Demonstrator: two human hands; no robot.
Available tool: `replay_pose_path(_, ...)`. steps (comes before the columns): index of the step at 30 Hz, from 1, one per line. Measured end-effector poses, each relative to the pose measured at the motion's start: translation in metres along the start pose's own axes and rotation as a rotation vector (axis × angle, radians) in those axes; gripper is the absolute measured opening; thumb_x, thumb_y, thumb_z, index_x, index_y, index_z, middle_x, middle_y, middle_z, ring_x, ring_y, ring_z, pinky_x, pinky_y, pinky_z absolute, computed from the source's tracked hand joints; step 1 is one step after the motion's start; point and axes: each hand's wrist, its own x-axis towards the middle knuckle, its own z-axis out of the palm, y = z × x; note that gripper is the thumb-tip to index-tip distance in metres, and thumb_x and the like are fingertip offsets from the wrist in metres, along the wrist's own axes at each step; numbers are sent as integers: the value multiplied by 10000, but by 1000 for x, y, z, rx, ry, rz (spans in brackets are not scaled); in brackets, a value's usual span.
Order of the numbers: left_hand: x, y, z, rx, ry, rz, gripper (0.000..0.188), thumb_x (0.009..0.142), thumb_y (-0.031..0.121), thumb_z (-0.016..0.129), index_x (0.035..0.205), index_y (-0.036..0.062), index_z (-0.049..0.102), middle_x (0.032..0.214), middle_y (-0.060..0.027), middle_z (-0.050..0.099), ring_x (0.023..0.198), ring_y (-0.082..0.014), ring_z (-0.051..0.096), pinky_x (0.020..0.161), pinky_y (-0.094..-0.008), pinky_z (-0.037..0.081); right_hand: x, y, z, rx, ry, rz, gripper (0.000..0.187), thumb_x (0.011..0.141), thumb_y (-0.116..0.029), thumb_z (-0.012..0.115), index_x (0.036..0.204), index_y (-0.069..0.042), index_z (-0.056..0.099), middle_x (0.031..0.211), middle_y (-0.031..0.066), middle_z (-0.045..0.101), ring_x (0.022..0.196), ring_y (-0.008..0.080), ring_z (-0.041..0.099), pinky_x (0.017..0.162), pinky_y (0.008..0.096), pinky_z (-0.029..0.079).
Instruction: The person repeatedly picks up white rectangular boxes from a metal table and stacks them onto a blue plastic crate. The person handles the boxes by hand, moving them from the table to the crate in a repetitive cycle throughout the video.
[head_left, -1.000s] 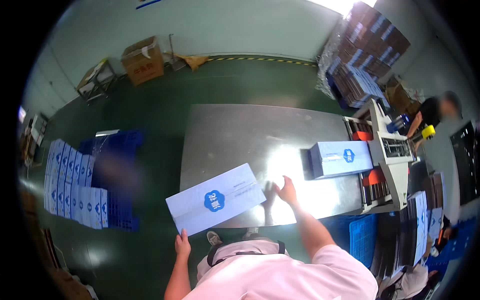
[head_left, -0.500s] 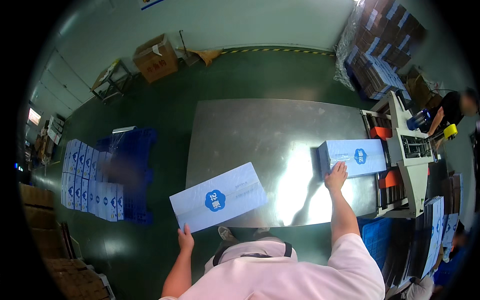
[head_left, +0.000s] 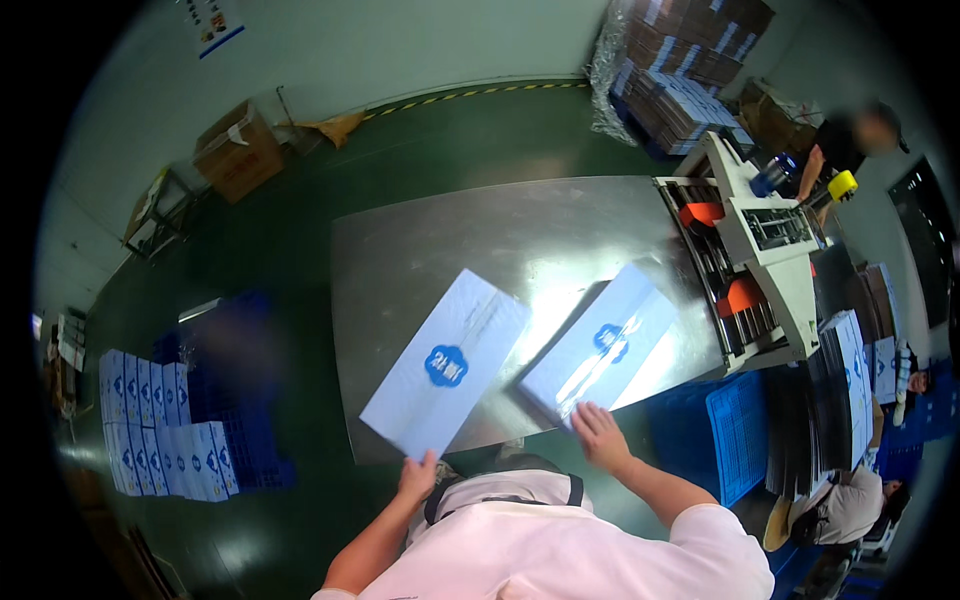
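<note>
Two long white cartons with blue cloud-shaped emblems and clear tape lie slantwise on a metal table (head_left: 430,240). At the lower end of the left carton (head_left: 480,310), my left hand (head_left: 418,475) grips the edge with its thumb on top. Its other fingers are hidden beneath the carton, whose near end reaches the table's front edge. My right hand (head_left: 600,437) rests on the near end of the right carton (head_left: 640,320), fingers stretched out and slightly apart. A narrow gap separates the two cartons.
A carton-sealing machine (head_left: 770,240) with rollers adjoins the table's right end; a person (head_left: 840,145) stands behind it. At left, stacked white cartons (head_left: 165,430) sit by a blue pallet (head_left: 265,440). A blue crate (head_left: 735,435) and flattened cartons (head_left: 845,370) are at right.
The right carton has come away from the sealing machine, leftward and nearer, turning aslant under my right hand. The left carton has turned steeper and lies further over the table. The view has shifted.
</note>
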Motion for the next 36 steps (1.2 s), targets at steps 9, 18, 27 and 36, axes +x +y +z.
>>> replay_pose_path(9, 20, 110, -45, 135, 270, 654, 561, 832, 392, 662, 1217, 1, 546, 1207, -205, 576, 1098, -351, 574, 892, -419, 467, -35, 54, 29, 352, 478, 874, 852, 797, -410, 698, 1396, 60, 315, 1375, 286, 406, 1286, 402, 400, 1077, 445, 315)
replay_pose_path(18, 51, 141, -34, 401, -14, 488, 970, 798, 454, 685, 1482, 54, 127, 1388, -228, 403, 1241, -393, 454, 1006, -448, 399, 81, 104, 28, 1488, 634, 842, 904, 778, -169, 765, 1466, -50, 191, 1294, 164, 499, 1175, 264, 507, 998, 369, 412)
replay_pose_path(27, 47, 130, -24, 392, 92, 432, 923, 796, 411, 693, 1466, 59, 164, 1326, -251, 439, 1203, -411, 477, 984, -453, 411, 126, 89, 49, 1527, 527, 552, 898, 815, -157, 721, 1479, -24, 130, 1320, 175, 482, 1181, 248, 513, 999, 355, 414)
replay_pose_path(36, 23, 112, -9, 284, 126, 371, 900, 776, 412, 713, 1432, 53, 211, 1277, -276, 461, 1151, -427, 507, 953, -474, 430, 123, 96, 46, 1807, 375, 682, 745, 897, -207, 580, 1498, -96, 156, 1375, 163, 428, 1213, 266, 466, 1024, 371, 377)
